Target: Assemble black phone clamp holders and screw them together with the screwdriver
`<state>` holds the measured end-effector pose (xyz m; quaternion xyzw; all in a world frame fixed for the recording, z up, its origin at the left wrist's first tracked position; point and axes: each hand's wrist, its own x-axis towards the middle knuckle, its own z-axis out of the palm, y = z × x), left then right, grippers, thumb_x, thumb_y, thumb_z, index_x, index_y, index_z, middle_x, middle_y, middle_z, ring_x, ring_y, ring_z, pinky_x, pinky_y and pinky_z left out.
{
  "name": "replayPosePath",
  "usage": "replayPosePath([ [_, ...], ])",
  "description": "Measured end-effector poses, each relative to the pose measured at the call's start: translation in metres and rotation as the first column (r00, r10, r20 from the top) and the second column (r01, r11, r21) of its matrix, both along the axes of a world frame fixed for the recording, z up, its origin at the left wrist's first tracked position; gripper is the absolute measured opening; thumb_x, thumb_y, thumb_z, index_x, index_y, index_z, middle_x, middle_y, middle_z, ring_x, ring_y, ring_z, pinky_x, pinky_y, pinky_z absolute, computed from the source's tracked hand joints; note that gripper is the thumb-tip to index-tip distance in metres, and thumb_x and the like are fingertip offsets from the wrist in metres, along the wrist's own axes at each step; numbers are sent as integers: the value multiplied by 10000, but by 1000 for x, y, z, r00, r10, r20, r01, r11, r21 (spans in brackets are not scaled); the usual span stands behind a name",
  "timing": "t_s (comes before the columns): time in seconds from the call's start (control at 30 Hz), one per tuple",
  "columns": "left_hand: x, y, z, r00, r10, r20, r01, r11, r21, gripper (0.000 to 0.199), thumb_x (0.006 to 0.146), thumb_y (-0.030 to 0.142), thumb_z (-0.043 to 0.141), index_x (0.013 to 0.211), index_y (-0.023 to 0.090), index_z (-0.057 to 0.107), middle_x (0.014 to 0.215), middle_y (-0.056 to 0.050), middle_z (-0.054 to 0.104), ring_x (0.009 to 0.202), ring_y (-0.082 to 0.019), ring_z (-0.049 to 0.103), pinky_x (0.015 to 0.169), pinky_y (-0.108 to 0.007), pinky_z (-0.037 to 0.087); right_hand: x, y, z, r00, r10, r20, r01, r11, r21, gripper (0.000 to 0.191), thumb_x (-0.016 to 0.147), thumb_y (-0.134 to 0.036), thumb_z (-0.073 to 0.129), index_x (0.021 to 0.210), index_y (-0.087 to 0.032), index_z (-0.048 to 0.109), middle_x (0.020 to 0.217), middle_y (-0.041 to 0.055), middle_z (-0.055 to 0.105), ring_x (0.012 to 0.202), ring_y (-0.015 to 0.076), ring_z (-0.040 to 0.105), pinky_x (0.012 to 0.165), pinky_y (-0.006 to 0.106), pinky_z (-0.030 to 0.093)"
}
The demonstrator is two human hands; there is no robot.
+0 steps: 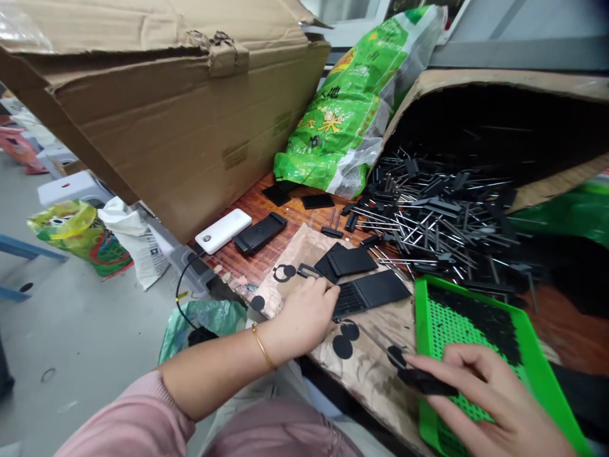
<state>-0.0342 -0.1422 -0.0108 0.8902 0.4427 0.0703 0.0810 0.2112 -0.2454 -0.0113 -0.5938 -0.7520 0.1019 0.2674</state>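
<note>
The black piece [428, 382] is sitting at the near right, pinched firmly between the thumb and fingers of the right hand [497, 397], its blurred thin rods pointing left above a cardboard sheet [375, 374]. That hand is hovering over a green tray [422, 317] (dark bits are covering part of its mesh). Farther left, a few black discs [342, 346] are lying on the sheet. Just beyond, the left hand [307, 317] is bending its fingers beside a ribbed black case [385, 289]; I cannot tell whether it is gripping anything. Farther left, a white power bank [223, 231] is resting on the table [297, 219]. At the far right, a heap of rodded black parts [438, 219] is spilling from a carton [404, 105], and a green bag [342, 120] is leaning beside it.
</note>
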Motion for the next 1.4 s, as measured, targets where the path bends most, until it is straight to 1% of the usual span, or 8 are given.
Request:
replayPosePath([
  [0.27, -8, 9, 6, 996, 81, 34, -76, 990, -119, 553, 686, 350, 721, 1156, 109, 560, 1096, -144, 571, 1023, -309, 550, 893, -415, 466, -11, 11, 12, 968, -129, 213, 129, 992, 13, 341, 834, -158, 436, 982, -316, 700, 1218, 32, 605, 787, 161, 667, 562, 264, 524],
  [0.4, -14, 12, 2, 970, 151, 188, -118, 978, -175, 467, 706, 236, 660, 1137, 132, 511, 1116, -129, 574, 1050, -287, 563, 898, -401, 461, -11, 19, 9, 965, -218, -142, 209, 975, -76, 321, 763, -122, 444, 922, -275, 677, 1109, 36, 660, 1015, 209, 643, 835, 363, 532],
  [0.57, -15, 11, -2, 895, 278, 349, -156, 928, -339, 533, 684, 213, 700, 1157, 177, 456, 1163, -103, 584, 1086, -268, 563, 922, -404, 439, -26, 30, 1, 767, -301, -566, 173, 948, -269, 211, 785, -258, 488, 939, -238, 630, 1089, 77, 615, 956, 222, 642, 817, 397, 531],
  [0.83, -14, 3, -15, 582, 605, 544, -97, 715, -692, 593, 611, 255, 746, 1100, 176, 419, 918, -26, 591, 621, -146, 590, 551, -286, 472, -28, 31, 23, 770, -421, -479, 455, 889, -51, 503, 828, -265, 526, 1327, -284, 461, 1202, 78, 620, 963, 211, 628, 922, 465, 477],
  [1.07, -3, -6, -20, 328, 672, 664, 203, 637, -744, 637, 554, 216, 795, 1055, 218, 402, 978, -19, 600, 771, -172, 659, 662, -300, 541, -36, 32, 28, 453, -380, -806, 89, 919, -384, 612, 800, -333, 621, 1374, -277, 417, 1191, 102, 654, 558, 87, 612, 591, 311, 552],
  [1.17, 2, -15, -19, 325, 660, 678, 217, 646, -732, 629, 561, 201, 786, 1064, 220, 410, 1005, -28, 607, 847, -195, 664, 715, -321, 552, -50, 40, 21, 453, -409, -792, 14, 892, -452, 574, 795, -304, 613, 1344, -268, 452, 1241, 100, 623, 561, 72, 608, 559, 276, 521],
  [1.3, -6, -27, -15, 466, 601, 649, 219, 632, -743, 652, 634, 190, 751, 1186, 239, 409, 1069, -54, 591, 848, -186, 647, 707, -300, 535, -51, 47, 18, 593, -404, -697, 4, 866, -500, 453, 804, -231, 579, 1256, -229, 552, 706, -15, 665, 550, 100, 594, 576, 258, 489],
  [1.4, -19, -25, -2, 610, 470, 639, 426, 486, -764, 646, 746, 216, 681, 1316, 278, 381, 1188, -78, 562, 930, -187, 621, 786, -314, 511, -44, 47, 22, 677, -359, -642, -9, 869, -495, 339, 796, -185, 560, 1126, -211, 631, 622, -44, 608, 517, 90, 563, 599, 262, 483],
])
